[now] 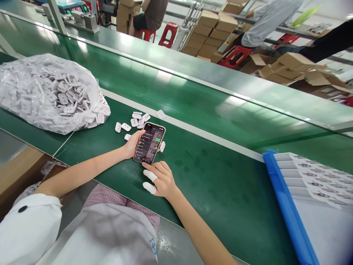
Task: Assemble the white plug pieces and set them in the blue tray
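A smartphone with a dark screen of listed lines and green patches is gripped by my left hand, its thumb on the near edge. My right hand holds nothing, its fingers partly spread, with one fingertip at the phone's lower end. White finger cots cover two of its digits. Several small white plastic parts lie loose just beyond the phone, and another white part shows at its right side, close to fingers that are mostly hidden behind the phone.
At the left, a clear plastic bag is heaped with similar white parts. A blue tray with rows of pieces in white holders stands at the right. Across the green bench are seated people, red stools and cardboard boxes.
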Available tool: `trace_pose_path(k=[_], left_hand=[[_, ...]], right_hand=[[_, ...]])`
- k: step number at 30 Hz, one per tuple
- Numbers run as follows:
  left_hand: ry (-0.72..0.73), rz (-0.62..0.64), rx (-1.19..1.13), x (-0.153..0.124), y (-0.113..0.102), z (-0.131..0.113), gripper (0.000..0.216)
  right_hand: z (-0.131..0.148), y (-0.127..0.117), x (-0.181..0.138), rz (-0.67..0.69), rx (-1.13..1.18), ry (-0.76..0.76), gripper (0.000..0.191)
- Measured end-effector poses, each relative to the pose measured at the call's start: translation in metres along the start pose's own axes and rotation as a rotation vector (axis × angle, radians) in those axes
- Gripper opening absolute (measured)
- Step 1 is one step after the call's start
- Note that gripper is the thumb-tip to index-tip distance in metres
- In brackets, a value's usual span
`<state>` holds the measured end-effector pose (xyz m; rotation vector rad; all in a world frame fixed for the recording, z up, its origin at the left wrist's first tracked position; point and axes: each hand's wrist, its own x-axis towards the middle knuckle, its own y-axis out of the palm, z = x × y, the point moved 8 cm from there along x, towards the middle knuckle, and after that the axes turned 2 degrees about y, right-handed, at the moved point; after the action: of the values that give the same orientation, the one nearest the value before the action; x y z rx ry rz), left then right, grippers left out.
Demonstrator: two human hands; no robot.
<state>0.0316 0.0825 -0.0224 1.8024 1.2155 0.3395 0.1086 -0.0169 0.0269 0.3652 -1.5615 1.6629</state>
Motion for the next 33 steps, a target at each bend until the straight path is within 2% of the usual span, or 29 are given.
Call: trace_pose_path(k=[16, 28, 33], left_hand=[[0.031, 0.002, 0.020, 0.000, 0.003, -0.004, 0.051], [0.023, -0.040, 0.031, -0.001, 0.001, -0.003, 0.051], [0.027, -0.020, 0.032, -0.001, 0.002, -0.003, 0.052]], right_hand=[[0.004, 0.013, -0.001, 0.102, -0.083, -0.007, 0.033], [0.002, 0.011, -0.001, 0.091, -0.074, 0.010, 0.035], [0.002, 0.011, -0.001, 0.078, -0.074, 0.007, 0.034]])
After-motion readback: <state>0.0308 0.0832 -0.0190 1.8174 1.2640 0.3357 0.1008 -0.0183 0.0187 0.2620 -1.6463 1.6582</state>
